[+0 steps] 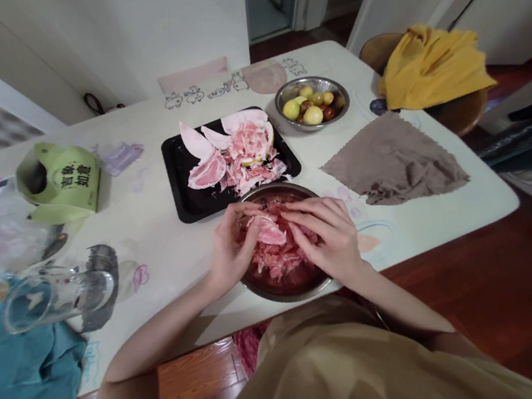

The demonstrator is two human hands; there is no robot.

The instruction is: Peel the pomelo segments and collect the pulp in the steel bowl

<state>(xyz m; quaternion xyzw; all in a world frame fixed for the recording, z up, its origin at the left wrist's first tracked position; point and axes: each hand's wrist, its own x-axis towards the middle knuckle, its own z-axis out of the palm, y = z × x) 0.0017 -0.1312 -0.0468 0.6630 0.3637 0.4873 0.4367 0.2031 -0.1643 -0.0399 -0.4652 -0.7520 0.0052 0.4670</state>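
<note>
Both my hands are over a metal bowl (286,291) at the table's near edge, filled with pink pomelo flesh (275,261). My left hand (230,247) and my right hand (327,230) together grip one pink pomelo segment (267,229) above the bowl. Just behind the bowl lies a black tray (178,179) piled with pink-white pomelo peel and membrane (234,151).
A steel bowl of small green and red fruits (312,104) stands at the back. A brown cloth (393,158) lies right, a yellow cloth (430,64) on a chair beyond. On the left are a green carton (60,179), a glass jug (57,298), plastic bags and a teal cloth (27,368).
</note>
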